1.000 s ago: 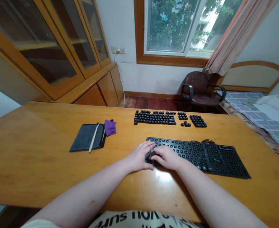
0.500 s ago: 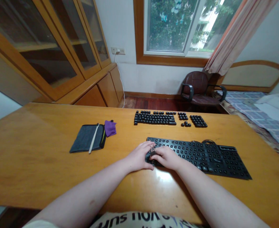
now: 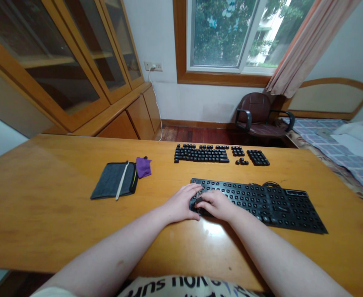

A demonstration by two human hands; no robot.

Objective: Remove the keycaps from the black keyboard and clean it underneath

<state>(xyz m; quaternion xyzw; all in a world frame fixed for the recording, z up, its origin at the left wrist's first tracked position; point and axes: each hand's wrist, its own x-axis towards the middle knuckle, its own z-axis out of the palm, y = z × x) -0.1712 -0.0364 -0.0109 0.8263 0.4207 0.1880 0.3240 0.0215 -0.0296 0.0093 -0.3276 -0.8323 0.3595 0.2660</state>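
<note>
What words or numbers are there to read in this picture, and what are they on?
"you sur": printed on the shirt, upside down from this view and cut off by the picture's edge, so this is only a likely reading.
Keys on the keyboard: too small to read.
Loose keys laid out behind it: too small to read.
No other writing shows.

left hand (image 3: 181, 204), right hand (image 3: 218, 205), curled, touching
</note>
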